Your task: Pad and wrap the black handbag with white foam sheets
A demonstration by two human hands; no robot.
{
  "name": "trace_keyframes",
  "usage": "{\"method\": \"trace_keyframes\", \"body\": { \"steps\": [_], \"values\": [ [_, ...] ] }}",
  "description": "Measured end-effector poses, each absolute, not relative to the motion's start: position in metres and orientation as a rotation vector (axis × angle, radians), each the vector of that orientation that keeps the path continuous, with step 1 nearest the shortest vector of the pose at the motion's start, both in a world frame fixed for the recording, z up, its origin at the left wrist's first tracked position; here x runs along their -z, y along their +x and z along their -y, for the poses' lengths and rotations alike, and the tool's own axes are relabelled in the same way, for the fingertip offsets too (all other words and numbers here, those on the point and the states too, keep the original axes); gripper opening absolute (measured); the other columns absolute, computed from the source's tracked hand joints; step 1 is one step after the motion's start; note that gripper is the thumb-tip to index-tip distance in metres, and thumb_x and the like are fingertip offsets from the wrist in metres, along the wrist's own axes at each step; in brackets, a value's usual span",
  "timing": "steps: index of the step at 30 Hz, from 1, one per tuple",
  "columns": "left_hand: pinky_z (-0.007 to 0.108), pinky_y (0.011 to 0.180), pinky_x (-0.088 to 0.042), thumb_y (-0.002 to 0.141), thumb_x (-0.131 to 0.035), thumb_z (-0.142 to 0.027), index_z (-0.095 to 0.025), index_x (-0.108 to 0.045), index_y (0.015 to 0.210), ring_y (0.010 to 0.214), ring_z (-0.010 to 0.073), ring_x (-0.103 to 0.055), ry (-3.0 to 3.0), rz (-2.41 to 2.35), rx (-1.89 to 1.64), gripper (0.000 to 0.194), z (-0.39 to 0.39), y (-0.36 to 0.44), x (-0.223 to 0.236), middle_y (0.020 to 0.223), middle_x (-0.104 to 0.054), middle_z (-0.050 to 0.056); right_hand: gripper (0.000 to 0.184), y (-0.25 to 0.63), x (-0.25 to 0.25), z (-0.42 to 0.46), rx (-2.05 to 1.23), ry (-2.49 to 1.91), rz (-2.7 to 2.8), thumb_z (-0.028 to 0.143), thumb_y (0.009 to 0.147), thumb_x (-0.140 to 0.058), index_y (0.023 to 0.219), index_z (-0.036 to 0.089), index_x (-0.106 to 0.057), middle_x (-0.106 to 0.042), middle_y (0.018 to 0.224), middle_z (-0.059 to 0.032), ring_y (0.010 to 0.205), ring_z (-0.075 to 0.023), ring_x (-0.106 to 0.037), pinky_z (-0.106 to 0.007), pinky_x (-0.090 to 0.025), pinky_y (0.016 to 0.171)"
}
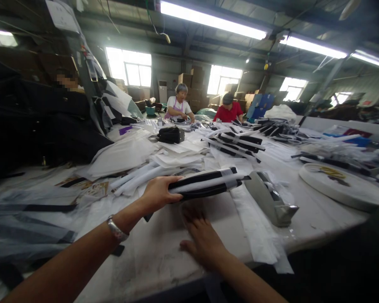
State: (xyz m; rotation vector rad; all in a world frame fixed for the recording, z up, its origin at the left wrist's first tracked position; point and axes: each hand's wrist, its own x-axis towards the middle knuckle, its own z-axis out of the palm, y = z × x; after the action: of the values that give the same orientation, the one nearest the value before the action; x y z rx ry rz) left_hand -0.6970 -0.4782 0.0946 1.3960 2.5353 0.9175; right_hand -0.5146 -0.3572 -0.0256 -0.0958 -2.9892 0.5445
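Note:
My left hand (pixel 159 191) is closed around one end of a bundle of black strips (pixel 205 183) with white paper between them. A band of clear tape circles the bundle near its right end, and it is held a little above the table (pixel 164 248). Below it my right hand (pixel 204 240) has its fingers stretched out and thumb apart, with the fingertips partly in the bundle's shadow. Nothing shows in that hand. To the right of the bundle stands a grey tape dispenser (pixel 259 195).
Thin white plastic sheets (pixel 255 227) hang over the front edge. At right lies a round white roll (pixel 312 179) with yellow-handled scissors (pixel 331 171) on it. Farther back are more black-and-white bundles (pixel 236 143), white bags (pixel 123 153) and two people across the table. Black material (pixel 34 122) piles up left.

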Motion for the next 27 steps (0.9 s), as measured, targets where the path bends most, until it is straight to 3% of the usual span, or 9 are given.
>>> {"method": "trace_keyframes", "body": {
  "steps": [3,9,14,18,21,27],
  "values": [
    [0.033,0.096,-0.047,0.071,-0.075,-0.034,-0.027,-0.064,0.129,0.112,0.0276,-0.065,1.402,-2.540,-0.916,0.059,0.478,-0.694,-0.095,0.123,-0.070,0.002,0.079,-0.555,0.038,0.353,-0.558,-0.109,2.953,0.049,0.090,-0.061,0.153,0.013,-0.030,-0.028,0.159,-0.0154,0.148,-0.0362,-0.020,-0.054,-0.021,0.121],
    [0.031,0.092,-0.047,0.069,-0.075,-0.033,-0.028,-0.066,0.127,0.107,0.0259,-0.066,1.422,-2.533,-0.897,0.059,0.469,-0.705,-0.107,0.118,-0.072,0.001,0.065,-0.623,0.044,0.354,-0.554,-0.303,2.884,0.047,0.095,-0.055,0.150,0.015,-0.039,-0.034,0.157,-0.0155,0.146,-0.0381,-0.025,-0.057,-0.020,0.120],
    [0.028,0.088,-0.048,0.068,-0.076,-0.036,-0.029,-0.067,0.125,0.103,0.0234,-0.067,1.447,-2.457,-0.881,0.058,0.461,-0.727,-0.117,0.111,-0.074,-0.001,0.058,-0.602,0.034,0.359,-0.572,-0.278,2.901,0.051,0.098,-0.048,0.148,0.022,-0.043,-0.041,0.154,-0.0096,0.144,-0.0384,-0.030,-0.059,-0.019,0.119],
    [0.030,0.092,-0.047,0.068,-0.077,-0.040,-0.026,-0.066,0.126,0.105,0.0254,-0.066,1.432,-2.428,-0.887,0.061,0.457,-0.738,-0.120,0.113,-0.073,0.000,0.059,-0.601,0.037,0.360,-0.604,-0.299,2.927,0.048,0.097,-0.051,0.148,0.019,-0.044,-0.037,0.156,-0.0129,0.142,-0.0381,-0.034,-0.056,-0.019,0.120],
    [0.030,0.090,-0.048,0.068,-0.076,-0.038,-0.025,-0.066,0.127,0.104,0.0257,-0.066,1.444,-2.405,-0.871,0.061,0.453,-0.740,-0.126,0.111,-0.074,-0.001,0.064,-0.624,0.036,0.358,-0.643,-0.315,2.966,0.051,0.096,-0.051,0.150,0.020,-0.039,-0.031,0.159,-0.0117,0.145,-0.0391,-0.028,-0.058,-0.021,0.119],
    [0.028,0.084,-0.049,0.068,-0.077,-0.038,-0.025,-0.067,0.125,0.101,0.0253,-0.067,1.463,-2.396,-0.845,0.059,0.448,-0.742,-0.133,0.105,-0.075,-0.002,0.057,-0.603,0.025,0.363,-0.695,-0.237,2.991,0.046,0.098,-0.050,0.146,0.017,-0.047,-0.036,0.156,-0.0135,0.144,-0.0369,-0.031,-0.052,-0.028,0.118]
  ]
}}
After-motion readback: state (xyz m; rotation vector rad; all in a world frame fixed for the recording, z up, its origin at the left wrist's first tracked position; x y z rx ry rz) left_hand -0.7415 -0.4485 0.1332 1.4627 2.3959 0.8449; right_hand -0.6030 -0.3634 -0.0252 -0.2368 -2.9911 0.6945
